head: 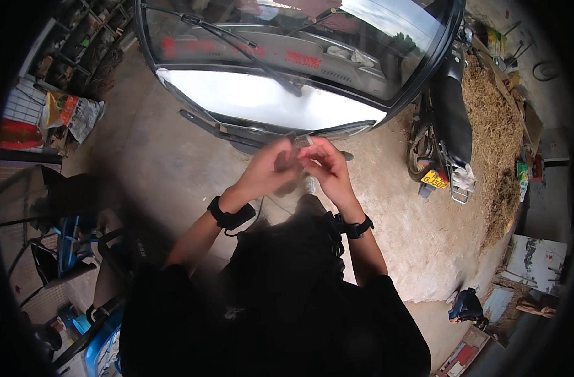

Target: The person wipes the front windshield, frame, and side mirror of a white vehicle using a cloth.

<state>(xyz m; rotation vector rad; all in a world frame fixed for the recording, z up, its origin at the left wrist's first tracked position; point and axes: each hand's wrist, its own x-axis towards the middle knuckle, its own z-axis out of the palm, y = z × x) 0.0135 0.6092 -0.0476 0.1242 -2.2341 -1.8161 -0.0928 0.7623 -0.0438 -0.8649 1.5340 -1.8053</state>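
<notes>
My left hand [270, 167] and my right hand [328, 167] meet in front of my chest. Between their fingertips is a small, thin greyish item [302, 141] with a pale edge. It looks partly see-through, but blur and my fingers hide most of it, so its kind is unclear. Both wrists wear black bands. Just beyond my hands is the front of a white vehicle [249, 96], with a dark bumper strip under its nose. Its windshield [287, 47] bears red writing and a wiper [230, 40].
A motorcycle [449, 103] stands at right beside a heap of straw [492, 141]. Shelves [79, 47] and a printed sack [72, 113] are at far left, above a blue-framed machine [70, 245]. Behind me at lower right is another person [466, 306]. The floor [381, 226] is concrete.
</notes>
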